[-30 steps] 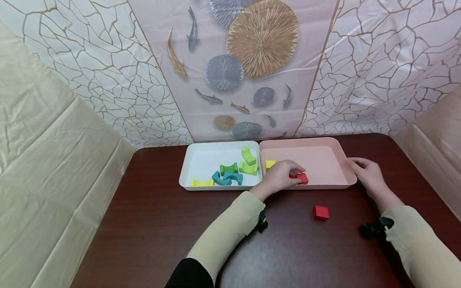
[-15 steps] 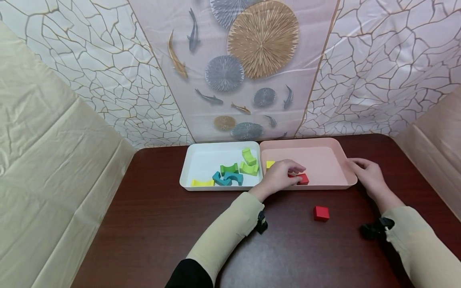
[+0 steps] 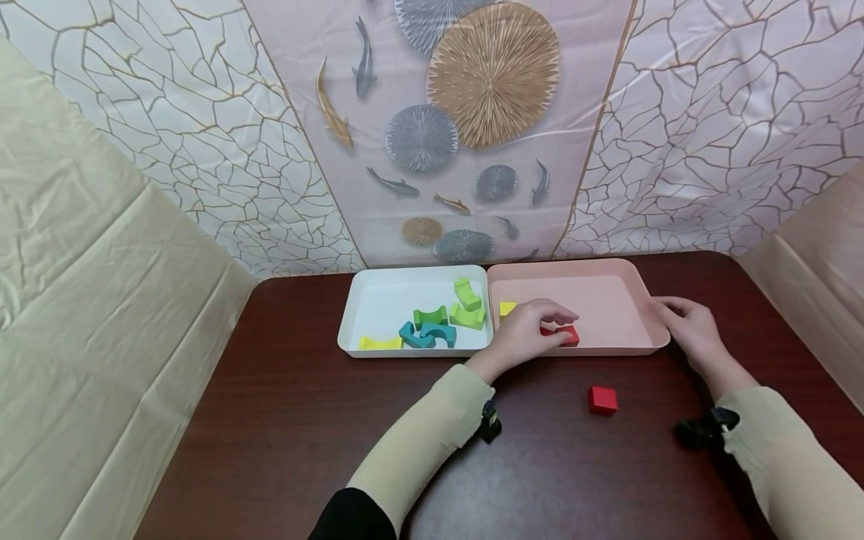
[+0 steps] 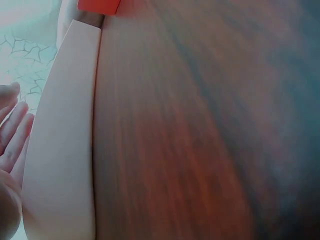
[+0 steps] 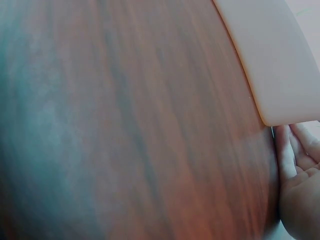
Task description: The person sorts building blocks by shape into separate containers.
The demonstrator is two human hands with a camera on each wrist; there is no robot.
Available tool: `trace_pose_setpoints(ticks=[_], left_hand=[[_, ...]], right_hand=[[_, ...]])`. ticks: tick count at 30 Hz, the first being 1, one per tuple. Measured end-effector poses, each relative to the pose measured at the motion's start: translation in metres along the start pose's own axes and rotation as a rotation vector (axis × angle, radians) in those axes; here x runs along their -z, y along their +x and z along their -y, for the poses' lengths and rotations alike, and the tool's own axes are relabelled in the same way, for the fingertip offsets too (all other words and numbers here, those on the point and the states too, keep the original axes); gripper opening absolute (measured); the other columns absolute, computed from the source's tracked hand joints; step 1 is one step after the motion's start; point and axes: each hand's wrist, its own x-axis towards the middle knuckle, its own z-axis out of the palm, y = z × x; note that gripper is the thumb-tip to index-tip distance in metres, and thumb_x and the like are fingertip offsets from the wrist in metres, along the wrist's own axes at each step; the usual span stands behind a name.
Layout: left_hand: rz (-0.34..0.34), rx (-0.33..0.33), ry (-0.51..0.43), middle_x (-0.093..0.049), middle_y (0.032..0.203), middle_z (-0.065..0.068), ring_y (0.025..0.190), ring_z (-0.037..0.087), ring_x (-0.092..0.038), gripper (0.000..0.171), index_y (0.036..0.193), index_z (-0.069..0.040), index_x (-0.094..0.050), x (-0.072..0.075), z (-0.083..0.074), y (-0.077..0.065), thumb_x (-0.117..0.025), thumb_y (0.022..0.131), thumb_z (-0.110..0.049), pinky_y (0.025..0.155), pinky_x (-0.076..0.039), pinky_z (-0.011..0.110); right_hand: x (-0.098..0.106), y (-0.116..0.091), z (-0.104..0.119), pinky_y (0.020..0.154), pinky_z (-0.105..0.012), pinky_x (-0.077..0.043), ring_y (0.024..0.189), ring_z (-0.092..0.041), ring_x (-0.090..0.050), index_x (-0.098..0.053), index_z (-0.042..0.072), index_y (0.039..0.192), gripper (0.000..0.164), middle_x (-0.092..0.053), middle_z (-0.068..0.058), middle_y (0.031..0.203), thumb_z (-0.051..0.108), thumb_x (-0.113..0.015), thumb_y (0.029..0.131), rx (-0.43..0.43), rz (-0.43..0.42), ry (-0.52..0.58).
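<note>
My left hand reaches over the front of the pink tray. Its thumb and fingers curve round a red block, partly hidden by the thumb; more red shows between thumb and fingers. In the left wrist view, the tray wall hides what lies inside. At the tray's right end, my right hand touches the outer rim with its fingertips. In the right wrist view, its fingers meet the tray corner from outside. Behind the left hand, a yellow block is partly covered.
A white tray adjoins on the left, with several curved pieces: green, light green, teal and yellow. A red cube lies on the dark wooden table. Patterned cloth hangs behind.
My left hand has shifted slightly to the right over the red pieces, its thumb covering more of the red block. My right hand stays at the tray's end.
</note>
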Motion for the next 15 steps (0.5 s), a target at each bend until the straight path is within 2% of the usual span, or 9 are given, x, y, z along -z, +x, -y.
trace_pose_setpoints(ticks=[8,15], left_hand=[[0.007,-0.053,0.046,-0.077,0.118,0.001,0.108,0.008,-0.07,0.029,0.127,-0.012,-0.077,0.0,-0.009,-0.003,-0.079,0.098,-0.018,0.096,-0.054,0.011],[0.013,-0.092,0.068,-0.077,0.117,-0.002,0.101,0.004,-0.07,0.028,0.126,-0.013,-0.076,-0.002,-0.012,-0.007,-0.078,0.099,-0.018,0.087,-0.055,0.012]], right_hand=[[0.001,0.002,-0.002,0.068,-0.006,-0.049,0.081,0.021,-0.052,-0.051,-0.02,0.143,0.064,-0.051,0.046,0.088,0.033,-0.058,0.109,0.012,-0.001,0.008],[0.0,0.001,-0.002,0.069,-0.006,-0.049,0.081,0.02,-0.053,-0.055,-0.019,0.139,0.06,-0.053,0.045,0.088,0.033,-0.06,0.108,0.022,0.0,0.024]])
